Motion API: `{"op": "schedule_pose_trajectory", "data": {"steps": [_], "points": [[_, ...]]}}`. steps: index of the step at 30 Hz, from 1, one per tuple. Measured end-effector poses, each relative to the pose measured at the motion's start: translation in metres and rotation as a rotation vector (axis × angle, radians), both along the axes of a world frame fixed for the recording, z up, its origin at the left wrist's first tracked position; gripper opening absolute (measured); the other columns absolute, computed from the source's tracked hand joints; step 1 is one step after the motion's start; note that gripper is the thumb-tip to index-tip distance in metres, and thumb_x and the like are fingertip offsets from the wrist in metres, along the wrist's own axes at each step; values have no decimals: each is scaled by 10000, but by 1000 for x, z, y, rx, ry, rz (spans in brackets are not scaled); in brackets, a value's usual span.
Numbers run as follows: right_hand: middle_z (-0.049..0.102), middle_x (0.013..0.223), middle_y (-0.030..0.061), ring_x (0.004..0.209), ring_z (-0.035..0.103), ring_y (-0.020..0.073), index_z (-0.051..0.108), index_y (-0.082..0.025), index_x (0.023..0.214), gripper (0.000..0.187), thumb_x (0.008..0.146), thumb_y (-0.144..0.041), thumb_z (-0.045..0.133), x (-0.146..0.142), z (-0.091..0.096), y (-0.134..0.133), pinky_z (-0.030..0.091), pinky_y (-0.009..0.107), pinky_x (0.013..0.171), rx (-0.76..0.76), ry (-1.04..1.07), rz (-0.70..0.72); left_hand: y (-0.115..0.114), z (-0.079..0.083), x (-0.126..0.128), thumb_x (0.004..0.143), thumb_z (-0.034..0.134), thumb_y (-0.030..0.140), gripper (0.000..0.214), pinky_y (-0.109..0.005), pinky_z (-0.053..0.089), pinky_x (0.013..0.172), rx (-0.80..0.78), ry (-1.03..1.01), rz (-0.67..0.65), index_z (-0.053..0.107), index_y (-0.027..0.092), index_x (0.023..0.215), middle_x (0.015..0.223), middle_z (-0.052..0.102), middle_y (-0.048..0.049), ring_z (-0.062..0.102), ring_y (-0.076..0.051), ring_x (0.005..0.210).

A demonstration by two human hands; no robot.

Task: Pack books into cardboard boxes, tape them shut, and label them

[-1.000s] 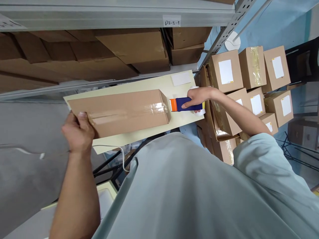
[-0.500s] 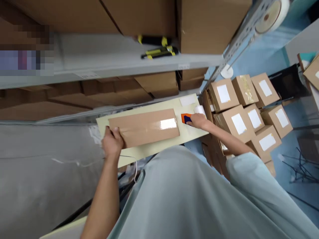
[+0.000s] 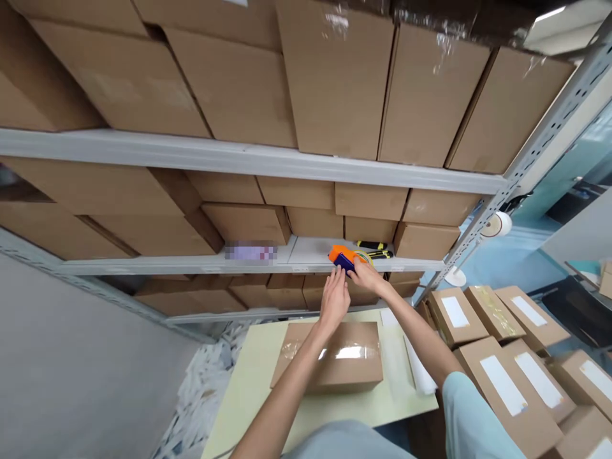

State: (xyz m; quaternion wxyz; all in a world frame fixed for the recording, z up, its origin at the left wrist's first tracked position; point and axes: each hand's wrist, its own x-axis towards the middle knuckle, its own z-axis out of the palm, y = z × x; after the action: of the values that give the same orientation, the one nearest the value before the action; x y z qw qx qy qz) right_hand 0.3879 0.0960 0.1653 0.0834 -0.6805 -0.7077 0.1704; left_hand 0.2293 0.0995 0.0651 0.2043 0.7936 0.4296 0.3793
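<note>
Tape dispenser (image 3: 342,258) up at shelf (image 3: 306,248) edge now, away from table (image 3: 234,395)! Right hand (image 3: 366,277) grips it, fingers curled round. Left hand (image 3: 335,296), now off box, comes in from 7 o'clock, fingers straight; touching dispenser or not, can't tell. Black-yellow tools (image 3: 377,246) at 2 o'clock. Box (image 3: 344,370), shiny tape (image 3: 354,352) across top, sits unheld on table, 6 o'clock; white roll (image 3: 421,370) at its 3 o'clock.

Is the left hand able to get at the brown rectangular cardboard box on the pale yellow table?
Probably yes: the left hand looks open, its forearm crosses over the box, and nothing seems to block the way.
</note>
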Motion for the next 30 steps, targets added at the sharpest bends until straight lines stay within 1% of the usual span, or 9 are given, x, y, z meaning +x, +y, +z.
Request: {"op": "schedule_pose_trajectory", "data": {"steps": [3, 7, 9, 13, 17, 22, 24, 26, 30], "points": [[784, 1329, 243, 1276, 746, 331, 604, -132, 1279, 231, 1086, -260, 611, -27, 16, 51, 534, 376, 1089, 48, -87, 44, 26, 12, -9, 993, 441, 161, 633, -636, 444, 1321, 18, 3, 60, 625, 134, 1597, 1655, 600, -222, 484, -386, 1625], [841, 1083, 149, 1141, 782, 297, 660, -184, 1064, 89, 1000, -209, 718, -52, 19, 91, 553, 388, 1064, 40, -87, 40, 28, 16, -25, 1015, 421, 169, 628, -615, 446, 1325, 64, -12, 104, 614, 140, 1612, 1653, 607, -212, 472, -373, 1635], [840, 1031, 119, 1101, 789, 293, 697, -201, 1041, 36, 1017, -202, 671, -58, 13, 101, 570, 424, 1050, 71, -61, 30, 19, 13, -34, 1035, 412, 187, 616, -605, 431, 1337, 59, -8, 107, 613, 148, 1615, 1666, 598, -200, 477, -364, 1634], [816, 1194, 177, 1186, 754, 293, 746, -133, 1242, 267, 1075, -218, 556, -58, -1, 96, 535, 480, 1149, 285, 27, -18, -6, -7, -64, 1066, 410, 230, 597, -620, 381, 1357, -41, 34, 92, 590, 130, 1627, 1691, 571, -194, 478, -361, 1634], [613, 1586, 298, 1496, 572, 349, 565, 9, 1552, 512, 1105, -229, 486, -43, -36, 26, 380, 543, 1320, 427, 64, -70, -47, -53, -120, 1107, 415, 384, 614, -589, 364, 1372, -140, 37, 154, 565, 115, 1637, 1736, 518, -194, 430, -358, 1664], [496, 1733, 252, 1640, 446, 386, 507, -114, 1661, 635, 1173, -502, 383, -44, -144, -139, 404, 633, 1319, 507, 206, -331, -108, -109, -176, 1093, 405, 485, 706, -592, 402, 1350, -237, 63, 362, 544, 33, 1617, 1726, 492, -281, 453, -407, 1643], [420, 1761, 322, 1662, 396, 472, 436, -38, 1700, 856, 1127, -673, 402, -56, -186, -191, 389, 703, 1303, 389, 240, -486, -121, -117, -176, 1077, 441, 552, 771, -585, 423, 1334, -280, 99, 404, 522, 8, 1618, 1710, 498, -310, 489, -428, 1614], [357, 1767, 385, 1666, 376, 519, 342, 61, 1722, 1088, 1064, -803, 420, -67, -216, -220, 400, 694, 1295, 249, 291, -610, -123, -116, -169, 1046, 499, 625, 858, -558, 446, 1315, -320, 147, 410, 488, 3, 1638, 1688, 519, -319, 524, -437, 1584], [447, 1721, 374, 1556, 551, 518, 296, 57, 1746, 1211, 999, -882, 463, -64, -234, -226, 522, 614, 1200, 105, 395, -734, -109, -108, -159, 949, 637, 734, 1074, -520, 545, 1190, -421, 259, 437, 400, -4, 1692, 1626, 580, -326, 615, -465, 1480]]}}
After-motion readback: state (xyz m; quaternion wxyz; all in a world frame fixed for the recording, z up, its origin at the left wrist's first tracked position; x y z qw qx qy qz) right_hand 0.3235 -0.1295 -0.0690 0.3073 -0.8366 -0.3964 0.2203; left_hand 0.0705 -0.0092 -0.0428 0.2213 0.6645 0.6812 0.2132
